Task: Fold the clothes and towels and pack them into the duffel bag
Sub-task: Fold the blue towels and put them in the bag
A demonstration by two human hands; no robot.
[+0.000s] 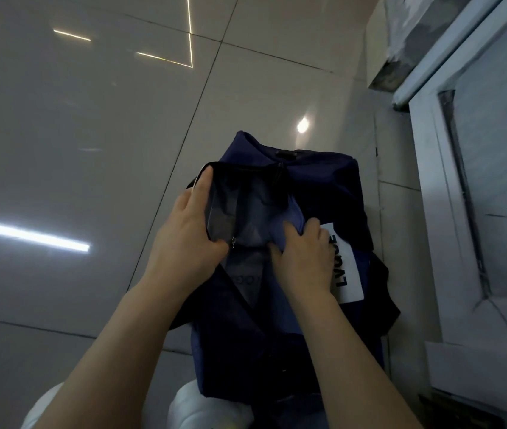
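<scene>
A navy blue duffel bag [323,184] stands on the tiled floor just in front of me, with a white label [346,267] on its right side. My left hand [184,236] grips the black zipper edge of the bag's left flap and holds it out, thumb inside the opening. My right hand [305,258] grips the blue fabric on the other side of the opening, next to the label. The inside of the bag is dim; I cannot tell what lies in it. No loose clothes or towels show.
Glossy grey floor tiles [91,119] spread to the left and ahead. A white door or cabinet panel [462,212] stands close on the right, beside the bag. My white-clad knees [196,407] are at the bottom edge.
</scene>
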